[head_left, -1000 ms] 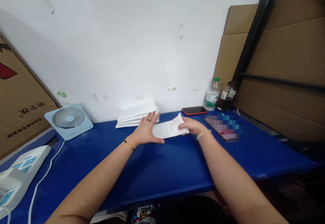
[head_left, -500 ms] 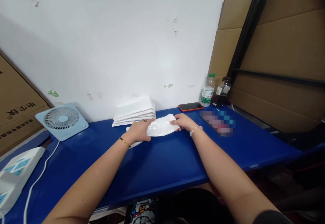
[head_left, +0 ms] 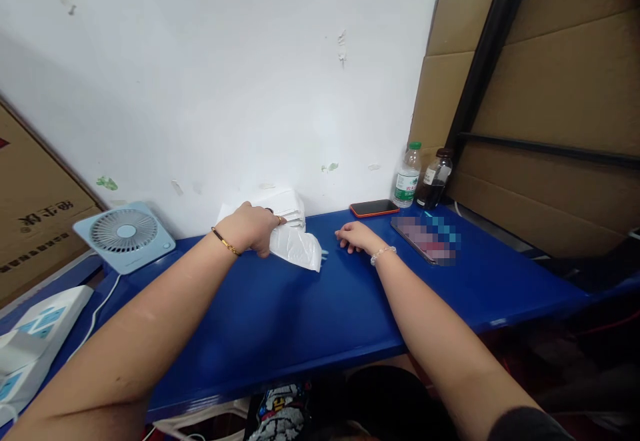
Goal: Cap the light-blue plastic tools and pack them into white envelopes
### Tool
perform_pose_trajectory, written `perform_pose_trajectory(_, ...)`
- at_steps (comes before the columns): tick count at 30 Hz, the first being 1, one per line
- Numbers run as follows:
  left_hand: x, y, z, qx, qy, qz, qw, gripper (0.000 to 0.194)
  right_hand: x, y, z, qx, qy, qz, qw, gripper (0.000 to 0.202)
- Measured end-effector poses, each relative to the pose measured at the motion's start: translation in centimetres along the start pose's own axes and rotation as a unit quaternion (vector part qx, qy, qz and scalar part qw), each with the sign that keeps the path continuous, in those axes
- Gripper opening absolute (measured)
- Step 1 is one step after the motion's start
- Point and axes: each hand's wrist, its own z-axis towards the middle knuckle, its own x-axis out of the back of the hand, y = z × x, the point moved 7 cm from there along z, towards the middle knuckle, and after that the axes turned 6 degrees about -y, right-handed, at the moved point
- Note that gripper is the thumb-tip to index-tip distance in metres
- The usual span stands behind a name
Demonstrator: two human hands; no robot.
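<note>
My left hand (head_left: 251,229) is closed on one end of a shiny white plastic packet (head_left: 297,247), its fingers hidden behind the packet and the hand itself. The packet's free end droops to the right, tilted above the table. Just behind this hand stands a stack of flat white packets (head_left: 290,199) against the wall, partly covered by the hand. My right hand (head_left: 356,236) hovers over the blue table (head_left: 320,321) to the right of the packet, apart from it. Its fingers are loosely bent and spread, with nothing in them.
A light blue fan (head_left: 125,233) and a white power strip (head_left: 47,331) are at the left. An orange-edged phone (head_left: 374,208), a green-capped bottle (head_left: 407,177), a dark-liquid bottle (head_left: 434,184) and a blurred-out phone-shaped item (head_left: 425,241) are at the right. Cardboard (head_left: 555,114) leans behind.
My right hand has let go of the packet's right end. Holding the packet, my left hand has moved up and left to the stack, and the packet's free end now hangs lower.
</note>
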Motion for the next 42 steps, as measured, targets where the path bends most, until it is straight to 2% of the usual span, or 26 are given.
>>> perform_pose_trajectory(4, 0.0, -0.1, -0.4, 0.003, -0.012, 0.012, 1.0, 0.078, -0.1, -0.1, 0.0, 0.005, 0.002, -0.007, 1.0, 0.018)
perform_pose_trajectory(10, -0.5, -1.2, -0.8, 0.02, -0.051, 0.018, 0.998, 0.082, 0.0, 0.0, 0.2, 0.01, 0.003, -0.016, 1.0, 0.02)
perform_pose_trajectory(18, -1.2, -5.6, -1.1, 0.061, -0.033, 0.025, 0.997, 0.079, 0.1, 0.1, 0.0, 0.008, -0.005, -0.029, 1.0, 0.02)
perform_pose_trajectory(23, -1.9, -8.9, -2.1, 0.099, -0.034, -0.007, 0.994, 0.086, 0.2, -0.1, 0.0, 0.028, 0.005, -0.075, 0.997, 0.021)
perform_pose_trajectory(26, -3.5, -10.8, -2.9, 0.14, -0.053, -0.043, 0.988, 0.087, 0.9, -0.1, 0.4, 0.06, 0.051, -0.125, 0.989, 0.018)
perform_pose_trajectory(28, -5.5, -11.8, -3.1, 0.157, -0.074, -0.071, 0.982, 0.089, 1.4, 0.0, 0.6, 0.078, 0.083, -0.147, 0.983, 0.014)
perform_pose_trajectory(30, -8.3, -12.2, -2.8, 0.163, -0.107, -0.101, 0.975, 0.094, 1.5, 0.0, 0.8, 0.096, 0.102, -0.172, 0.975, 0.014)
perform_pose_trajectory(33, -10.9, -11.3, -1.4, 0.124, -0.073, -0.128, 0.981, 0.111, 1.3, -0.1, 0.9, 0.114, 0.105, -0.207, 0.966, 0.017)
perform_pose_trajectory(34, -11.4, -10.5, -0.8, 0.104, -0.057, -0.141, 0.983, 0.111, 1.2, -0.2, 0.9, 0.118, 0.101, -0.215, 0.964, 0.015)
perform_pose_trajectory(36, -11.6, -8.0, 0.5, 0.048, -0.029, -0.176, 0.983, 0.098, 0.9, -0.3, 0.8, 0.126, 0.089, -0.228, 0.961, 0.009)
perform_pose_trajectory(39, -9.6, -2.9, 2.5, -0.052, 0.082, -0.238, 0.966, 0.063, 0.4, -0.9, 0.4, 0.15, 0.063, -0.239, 0.957, 0.005)
perform_pose_trajectory(42, -7.7, 1.6, 4.2, -0.1, 0.192, -0.25, 0.944, 0.051, -0.5, -1.9, -0.2, 0.193, 0.032, -0.246, 0.949, 0.002)
